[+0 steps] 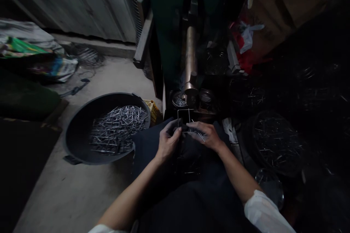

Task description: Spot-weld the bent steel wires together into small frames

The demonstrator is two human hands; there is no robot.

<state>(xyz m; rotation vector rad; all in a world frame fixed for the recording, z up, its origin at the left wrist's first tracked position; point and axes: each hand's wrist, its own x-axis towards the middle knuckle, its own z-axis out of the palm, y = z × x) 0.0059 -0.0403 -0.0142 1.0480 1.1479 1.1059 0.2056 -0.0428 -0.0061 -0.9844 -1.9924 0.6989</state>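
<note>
Dim workshop floor, no legible writing; both hands' fingers (175, 135) pinching a bent wire frame (183, 116).

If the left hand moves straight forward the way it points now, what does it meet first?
Probably the bent wire frame just ahead of the left hand, then the machine's round base; depth is unclear in this dark view.

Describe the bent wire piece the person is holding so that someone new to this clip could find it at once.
Start at the dark green machine with its brass-coloured vertical cylinder. Just below it, the left hand and right hand meet over the person's lap. Between them stands the wire piece, a thin upright square-cornered loop, unlike the loose straight pins heaped in the black basin to the left.
</note>
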